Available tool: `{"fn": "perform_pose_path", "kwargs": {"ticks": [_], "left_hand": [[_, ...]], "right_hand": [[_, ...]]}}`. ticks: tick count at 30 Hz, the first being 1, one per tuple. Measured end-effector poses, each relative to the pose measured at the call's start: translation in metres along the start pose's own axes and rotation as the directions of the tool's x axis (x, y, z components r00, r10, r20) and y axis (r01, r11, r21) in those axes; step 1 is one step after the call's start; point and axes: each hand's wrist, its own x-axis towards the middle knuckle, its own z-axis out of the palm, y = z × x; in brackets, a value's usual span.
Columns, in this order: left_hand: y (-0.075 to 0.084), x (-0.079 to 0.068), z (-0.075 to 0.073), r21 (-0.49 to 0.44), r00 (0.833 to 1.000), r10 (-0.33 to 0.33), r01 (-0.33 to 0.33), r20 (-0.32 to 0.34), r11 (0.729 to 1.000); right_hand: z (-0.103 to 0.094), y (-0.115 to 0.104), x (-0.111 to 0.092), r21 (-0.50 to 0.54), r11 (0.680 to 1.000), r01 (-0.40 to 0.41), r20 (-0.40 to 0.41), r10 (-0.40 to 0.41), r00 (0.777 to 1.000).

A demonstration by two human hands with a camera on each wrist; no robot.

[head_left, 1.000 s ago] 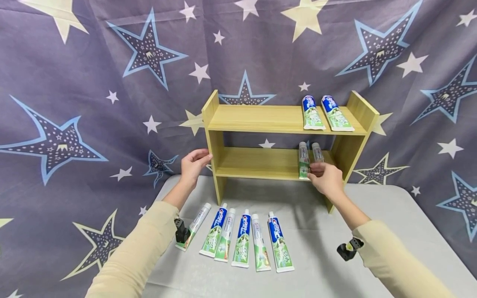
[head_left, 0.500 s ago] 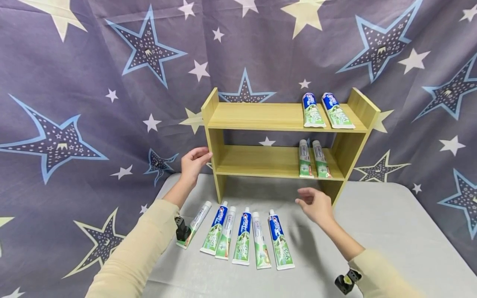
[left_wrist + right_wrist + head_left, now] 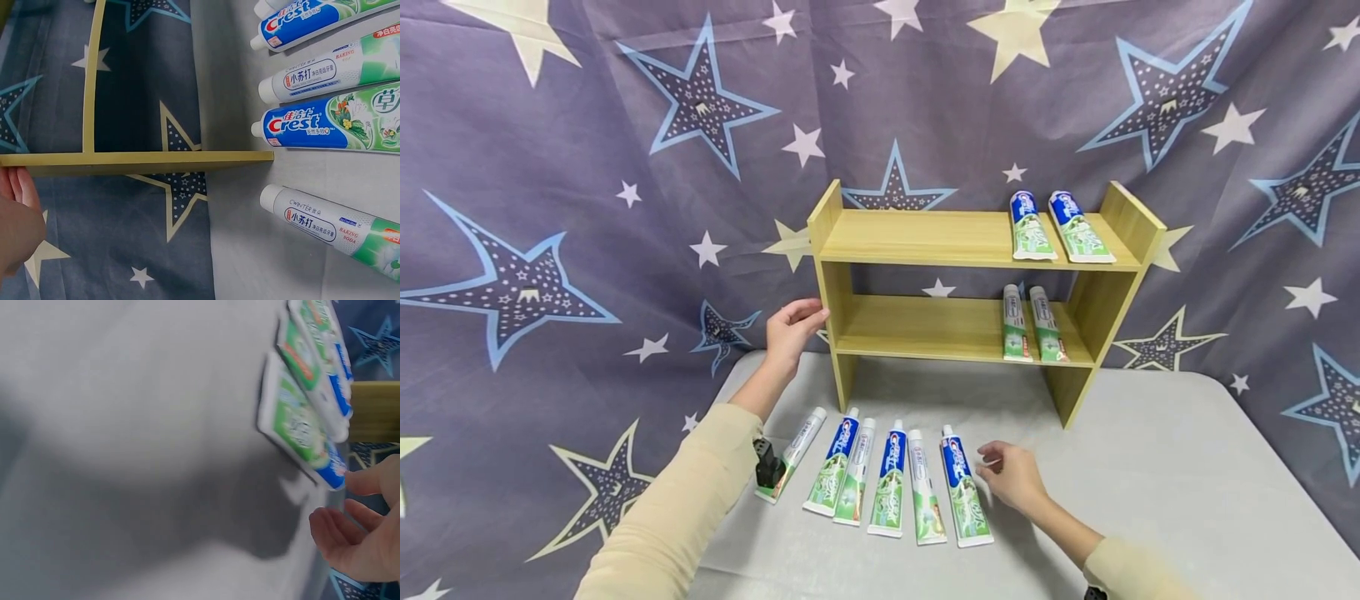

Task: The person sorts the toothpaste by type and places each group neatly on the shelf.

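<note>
My left hand (image 3: 792, 332) touches the outer face of the wooden shelf's (image 3: 917, 327) left side panel with its fingertips. My right hand (image 3: 1011, 477) is just right of the rightmost blue-and-green Crest toothpaste tube (image 3: 964, 492) on the table, fingers loosely bent and holding nothing. In the right wrist view the thumb lies close to that tube's blue end (image 3: 334, 472); whether they touch I cannot tell. Left of it lie several more tubes, blue Crest ones (image 3: 889, 483) alternating with silver-and-green baking soda ones (image 3: 927, 492), caps towards the shelf.
Two Crest tubes (image 3: 1032, 227) lie on the shelf's upper board at the right. Two silver-and-green tubes (image 3: 1017, 325) lie on the lower board beneath them. A grey cloth covers the table (image 3: 1187, 467); a star-patterned curtain (image 3: 587, 167) hangs behind.
My right hand has let go of a silver-and-green tube on the lower board and come down to the rightmost Crest tube on the table. My left hand has stayed at the shelf.
</note>
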Motion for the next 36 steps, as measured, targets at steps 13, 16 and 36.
{"fn": "perform_pose_path", "kwargs": {"ticks": [13, 16, 36], "left_hand": [[-0.001, 0.0, 0.002, -0.041, 1.0, 0.03, -0.03, -0.003, 0.999], [-0.001, 0.0, 0.002, -0.031, 0.999, 0.035, -0.035, -0.004, 0.999], [-0.003, -0.001, 0.002, -0.058, 0.999, 0.034, -0.034, -0.008, 0.998]], "right_hand": [[0.026, 0.005, -0.012, 0.009, 1.0, 0.008, -0.004, -0.008, 1.0], [0.027, 0.004, -0.013, 0.028, 1.0, -0.012, -0.006, 0.012, 1.0], [0.024, -0.015, -0.003, -0.006, 0.968, -0.251, 0.108, 0.25, 0.962]]}}
